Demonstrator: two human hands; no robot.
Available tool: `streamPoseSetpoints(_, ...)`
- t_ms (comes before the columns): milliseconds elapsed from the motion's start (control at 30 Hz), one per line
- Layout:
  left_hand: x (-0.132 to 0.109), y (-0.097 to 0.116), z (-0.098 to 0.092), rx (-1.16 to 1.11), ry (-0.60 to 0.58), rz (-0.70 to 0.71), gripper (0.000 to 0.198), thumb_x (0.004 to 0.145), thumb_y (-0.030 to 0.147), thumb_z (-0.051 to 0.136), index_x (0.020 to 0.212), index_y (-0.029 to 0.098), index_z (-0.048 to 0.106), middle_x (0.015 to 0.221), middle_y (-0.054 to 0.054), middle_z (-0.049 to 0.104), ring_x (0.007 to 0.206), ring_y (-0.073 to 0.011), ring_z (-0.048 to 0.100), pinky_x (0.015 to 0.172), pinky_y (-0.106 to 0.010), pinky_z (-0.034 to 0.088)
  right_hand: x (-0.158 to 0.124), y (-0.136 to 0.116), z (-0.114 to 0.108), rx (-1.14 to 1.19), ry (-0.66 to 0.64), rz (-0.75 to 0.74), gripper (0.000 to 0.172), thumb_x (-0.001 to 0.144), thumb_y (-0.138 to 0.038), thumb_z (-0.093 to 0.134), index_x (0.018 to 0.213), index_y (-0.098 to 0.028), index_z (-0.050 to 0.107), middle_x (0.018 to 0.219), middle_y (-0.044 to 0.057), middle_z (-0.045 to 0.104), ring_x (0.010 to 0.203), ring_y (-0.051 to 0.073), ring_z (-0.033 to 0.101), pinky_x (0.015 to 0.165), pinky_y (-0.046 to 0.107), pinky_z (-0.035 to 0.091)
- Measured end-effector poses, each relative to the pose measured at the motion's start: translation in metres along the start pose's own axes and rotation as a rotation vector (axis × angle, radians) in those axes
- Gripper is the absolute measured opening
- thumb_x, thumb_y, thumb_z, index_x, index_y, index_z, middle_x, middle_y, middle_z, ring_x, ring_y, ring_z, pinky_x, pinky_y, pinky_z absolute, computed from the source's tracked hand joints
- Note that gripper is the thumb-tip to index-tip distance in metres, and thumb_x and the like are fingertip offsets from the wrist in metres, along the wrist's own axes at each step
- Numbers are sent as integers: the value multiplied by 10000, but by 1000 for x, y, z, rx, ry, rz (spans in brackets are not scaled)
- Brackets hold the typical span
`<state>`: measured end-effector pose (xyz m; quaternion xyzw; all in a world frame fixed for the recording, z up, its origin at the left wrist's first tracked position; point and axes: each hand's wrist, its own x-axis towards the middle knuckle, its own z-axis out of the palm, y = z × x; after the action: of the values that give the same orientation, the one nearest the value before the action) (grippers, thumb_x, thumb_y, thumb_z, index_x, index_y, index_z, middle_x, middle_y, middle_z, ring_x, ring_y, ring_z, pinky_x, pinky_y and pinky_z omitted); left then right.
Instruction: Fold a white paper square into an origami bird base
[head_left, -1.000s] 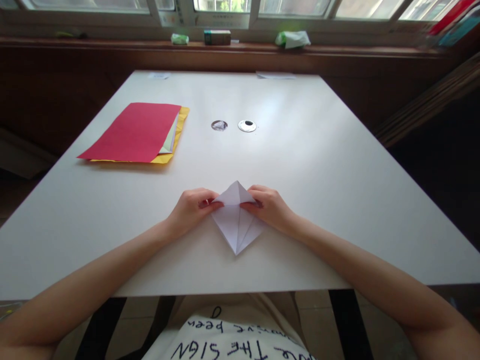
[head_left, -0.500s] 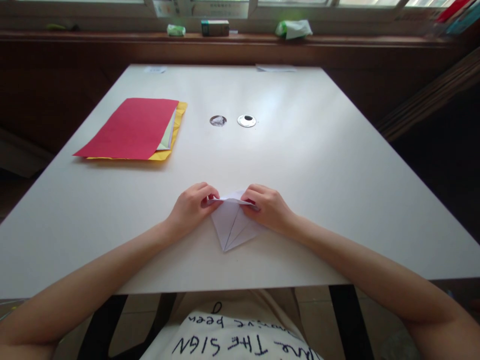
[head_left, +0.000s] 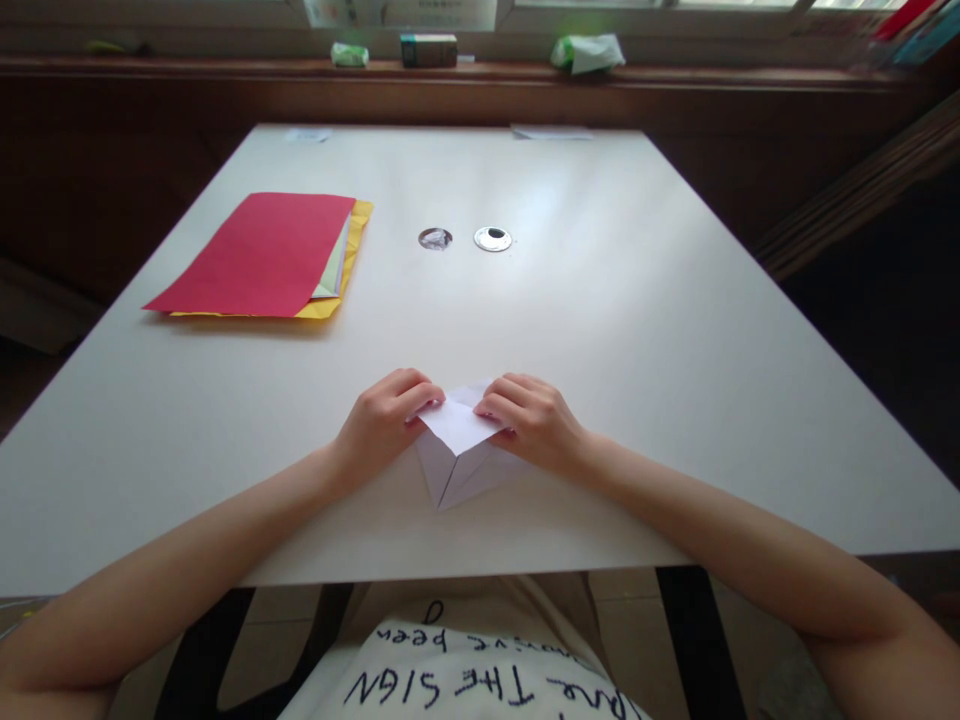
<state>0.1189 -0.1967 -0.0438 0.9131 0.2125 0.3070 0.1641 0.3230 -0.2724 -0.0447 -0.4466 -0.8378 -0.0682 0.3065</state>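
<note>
A red sheet lies over yellow paper on the white table, left of two round fittings. On the brown windowsill beyond sit a small box and, to its right, a green-and-white packet.

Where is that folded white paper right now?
In the head view, the folded white paper is just below the middle, held between the left hand and the right hand, toward the near edge of the table.
</note>
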Motion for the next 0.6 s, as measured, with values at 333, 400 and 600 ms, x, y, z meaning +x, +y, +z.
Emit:
streamPoseSetpoints(333,2,2,-1,122,75,-170,71,715,100,535,690,164,516,651,24,507,569,-98,462,517,-197,332,-1,1,2,45,70,63,65,751,-143,540,701,-184,533,670,17,573,620,133,479,576,240,367)
streamPoseSetpoints(400,3,3,-2,144,66,-195,77,717,114,527,667,169,505,625,32,492,549,-96,444,513,-201,315,0,1,2,65,86,94,59,738,-138,539,701,-184,534,654,8,564,606,125,478,573,234,370)
streamPoseSetpoints(600,3,4,-2,146,36,-182,108,748,138,489,646,172,496,600,37,473,533,-90,423,500,-193,303,2,-1,0,84,129,147,80,716,-117,520,685,-188,535,632,1,551,599,124,473,576,233,373)
